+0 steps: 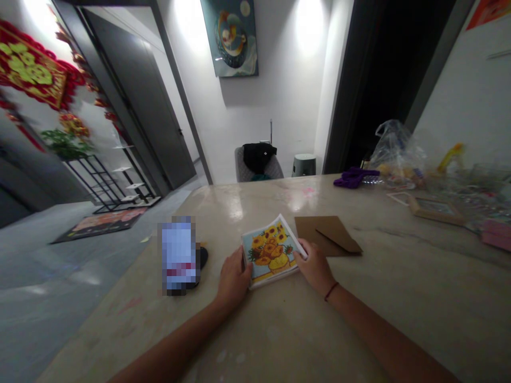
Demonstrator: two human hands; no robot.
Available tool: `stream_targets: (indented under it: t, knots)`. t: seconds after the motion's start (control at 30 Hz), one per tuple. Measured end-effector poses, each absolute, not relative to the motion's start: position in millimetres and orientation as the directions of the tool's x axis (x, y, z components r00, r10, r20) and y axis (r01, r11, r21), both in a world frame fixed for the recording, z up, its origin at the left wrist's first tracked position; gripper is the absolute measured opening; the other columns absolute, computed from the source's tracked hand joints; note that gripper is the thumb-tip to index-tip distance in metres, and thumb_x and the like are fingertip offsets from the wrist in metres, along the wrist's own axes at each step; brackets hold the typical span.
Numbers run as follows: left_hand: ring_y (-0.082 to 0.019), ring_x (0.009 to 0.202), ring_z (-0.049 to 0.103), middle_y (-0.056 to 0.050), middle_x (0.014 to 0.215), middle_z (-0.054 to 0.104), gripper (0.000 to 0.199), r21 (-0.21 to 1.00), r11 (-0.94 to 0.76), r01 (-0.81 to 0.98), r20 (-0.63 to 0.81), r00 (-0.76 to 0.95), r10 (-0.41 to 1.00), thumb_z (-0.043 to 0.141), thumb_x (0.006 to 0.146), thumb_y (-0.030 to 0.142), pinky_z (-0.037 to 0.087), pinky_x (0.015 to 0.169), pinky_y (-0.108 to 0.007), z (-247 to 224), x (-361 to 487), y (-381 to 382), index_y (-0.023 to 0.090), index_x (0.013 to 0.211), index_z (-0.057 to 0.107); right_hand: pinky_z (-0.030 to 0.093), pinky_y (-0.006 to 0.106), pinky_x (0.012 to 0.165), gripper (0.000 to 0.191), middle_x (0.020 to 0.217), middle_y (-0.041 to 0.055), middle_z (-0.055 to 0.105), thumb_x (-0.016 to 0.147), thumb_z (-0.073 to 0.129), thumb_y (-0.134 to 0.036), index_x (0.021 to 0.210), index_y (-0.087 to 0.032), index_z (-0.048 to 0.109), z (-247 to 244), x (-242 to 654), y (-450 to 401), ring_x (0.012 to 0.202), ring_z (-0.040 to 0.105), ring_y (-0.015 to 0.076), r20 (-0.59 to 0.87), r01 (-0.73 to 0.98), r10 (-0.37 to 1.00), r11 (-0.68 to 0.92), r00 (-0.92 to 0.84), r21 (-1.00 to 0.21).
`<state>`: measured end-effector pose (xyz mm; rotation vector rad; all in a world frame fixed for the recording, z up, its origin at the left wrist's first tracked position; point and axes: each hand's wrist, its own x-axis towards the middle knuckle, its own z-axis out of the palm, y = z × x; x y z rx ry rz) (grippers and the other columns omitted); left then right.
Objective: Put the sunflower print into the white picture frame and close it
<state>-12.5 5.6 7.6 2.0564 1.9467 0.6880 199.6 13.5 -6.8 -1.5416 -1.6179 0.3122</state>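
A square sunflower picture [271, 252] with a white border is held between my two hands, tilted slightly over the table. My left hand [234, 276] grips its left edge, thumb on the front near the lower corner. On the right edge, my right hand [315, 266] pinches it with the thumb on the front; a dark red cord circles that wrist. The fingers behind the picture are hidden. Just beyond my right hand lies a brown paper envelope [325, 231] with a pointed flap.
A phone with a blurred-out screen [178, 255] stands on a dark holder to the left. Along the table's right side are a purple cloth item [353, 177], a clear plastic bag [395, 149], a wooden frame [435, 209] and a pink object [496, 234]. Across the table stands a chair [239, 165].
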Motion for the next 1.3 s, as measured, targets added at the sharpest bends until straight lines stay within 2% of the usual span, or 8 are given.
stream_targets:
  t: [0.07, 0.17, 0.3, 0.47, 0.6, 0.77, 1.1, 1.3]
  knots:
    - [-0.021, 0.121, 0.042, -0.012, 0.131, 0.048, 0.049, 0.466, -0.105, 0.878, 0.193, 0.015, 0.981, 0.045, 0.078, 0.019, 0.03, 0.102, -0.036, 8.2, -12.5, 5.2, 0.013, 0.126, 0.04, 0.044, 0.035, 0.08, 0.039, 0.093, 0.0103, 0.062, 0.072, 0.049, -0.022, 0.11, -0.014, 0.055, -6.6, 200.4, 12.6, 0.088, 0.054, 0.0218, 0.472, 0.749, 0.875, 0.244, 0.103, -0.616]
    - [-0.021, 0.12, 0.044, -0.012, 0.13, 0.048, 0.048, 0.469, -0.117, 0.875, 0.209, 0.019, 0.978, 0.042, 0.08, 0.02, 0.031, 0.101, -0.036, 10.1, -11.6, 4.1, 0.013, 0.128, 0.039, 0.036, 0.041, 0.095, 0.042, 0.116, 0.0137, 0.055, 0.076, 0.048, -0.026, 0.116, -0.014, 0.052, -5.5, 202.5, 10.5, 0.11, 0.046, 0.0257, 0.52, 0.828, 0.854, 0.294, -0.004, -0.477]
    - [-0.023, 0.121, 0.042, -0.013, 0.132, 0.047, 0.049, 0.461, -0.098, 0.882, 0.2, 0.005, 0.98, 0.036, 0.086, 0.034, 0.027, 0.103, -0.04, 11.3, -8.8, 2.3, 0.012, 0.13, 0.036, 0.025, 0.048, 0.103, 0.038, 0.125, 0.0108, 0.052, 0.084, 0.04, -0.034, 0.115, -0.017, 0.055, -5.7, 203.2, 7.3, 0.123, 0.037, 0.0262, 0.42, 0.867, 0.888, 0.349, -0.186, -0.356]
    - [-0.027, 0.129, 0.03, -0.014, 0.135, 0.042, 0.061, 0.388, -0.08, 0.918, 0.145, 0.024, 0.989, 0.035, 0.084, 0.048, 0.02, 0.105, -0.044, 10.1, -6.9, 0.6, 0.012, 0.133, 0.032, 0.024, 0.048, 0.104, 0.047, 0.129, 0.0135, 0.048, 0.085, 0.037, -0.042, 0.12, -0.014, 0.051, -8.6, 203.2, 4.6, 0.125, 0.035, 0.0261, 0.351, 0.86, 0.904, 0.368, -0.243, -0.354]
    - [-0.033, 0.131, 0.021, -0.016, 0.139, 0.035, 0.076, 0.3, -0.129, 0.945, 0.099, 0.104, 0.99, 0.046, 0.071, 0.063, 0.018, 0.104, -0.049, 14.0, -7.6, -1.9, 0.017, 0.131, 0.038, 0.027, 0.046, 0.103, 0.059, 0.136, 0.0169, 0.038, 0.079, 0.046, -0.051, 0.124, -0.012, 0.047, -10.8, 205.4, 2.4, 0.128, 0.031, 0.0273, 0.317, 0.84, 0.908, 0.386, -0.273, -0.382]
    - [-0.035, 0.132, 0.019, -0.019, 0.141, 0.029, 0.092, 0.234, -0.213, 0.949, 0.048, 0.207, 0.977, 0.057, 0.06, 0.065, 0.016, 0.104, -0.051, 17.9, -10.7, -4.4, 0.017, 0.135, 0.032, 0.026, 0.047, 0.104, 0.07, 0.135, 0.0195, 0.038, 0.069, 0.057, -0.051, 0.125, -0.01, 0.045, -11.5, 210.4, 1.9, 0.127, 0.031, 0.0282, 0.33, 0.812, 0.885, 0.442, -0.328, -0.381]
    - [-0.031, 0.13, 0.026, -0.018, 0.139, 0.034, 0.081, 0.213, -0.22, 0.952, 0.125, 0.197, 0.972, 0.049, 0.07, 0.061, 0.018, 0.105, -0.048, 6.8, -12.7, -2.0, 0.014, 0.134, 0.033, 0.023, 0.048, 0.105, 0.065, 0.127, 0.0165, 0.048, 0.073, 0.052, -0.052, 0.123, -0.011, 0.047, -5.5, 208.2, 1.8, 0.122, 0.038, 0.0281, 0.38, 0.863, 0.87, 0.428, -0.314, -0.269]
    - [-0.031, 0.129, 0.028, -0.019, 0.137, 0.036, 0.079, 0.226, -0.21, 0.951, 0.148, 0.18, 0.972, 0.049, 0.071, 0.059, 0.02, 0.105, -0.049, 6.5, -12.0, -2.0, 0.012, 0.132, 0.034, 0.024, 0.048, 0.105, 0.062, 0.13, 0.0155, 0.047, 0.076, 0.048, -0.052, 0.123, -0.011, 0.047, -5.4, 208.7, 4.0, 0.124, 0.036, 0.0271, 0.359, 0.851, 0.874, 0.437, -0.326, -0.29]
